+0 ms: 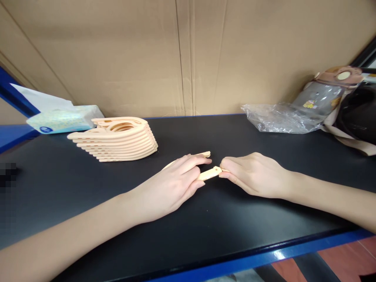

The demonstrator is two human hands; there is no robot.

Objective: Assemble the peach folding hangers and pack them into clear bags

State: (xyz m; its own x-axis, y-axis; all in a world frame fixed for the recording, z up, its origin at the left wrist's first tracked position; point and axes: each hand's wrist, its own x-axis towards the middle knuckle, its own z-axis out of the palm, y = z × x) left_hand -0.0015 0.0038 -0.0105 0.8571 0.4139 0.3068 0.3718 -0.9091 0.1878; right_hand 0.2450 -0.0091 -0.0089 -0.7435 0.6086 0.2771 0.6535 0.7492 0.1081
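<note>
A peach plastic piece (209, 173), flat and narrow, lies on the black table (205, 235) between my hands. My left hand (173, 184) rests on top of it with fingers stretched flat, pressing it down; part of the piece (205, 154) sticks out beyond my fingertips. My right hand (252, 174) is closed in a pinch on the piece's right end. Behind and to the left stands a stack of several matching peach plastic pieces (117, 139), apart from both hands.
A tissue pack (63, 118) lies at the back left. A crumpled clear plastic bag (279, 117), a grey bottle (326, 94) and a dark bag (358, 113) sit at the back right. A cardboard wall (188, 55) stands behind; the blue table edge (264, 258) runs along the front.
</note>
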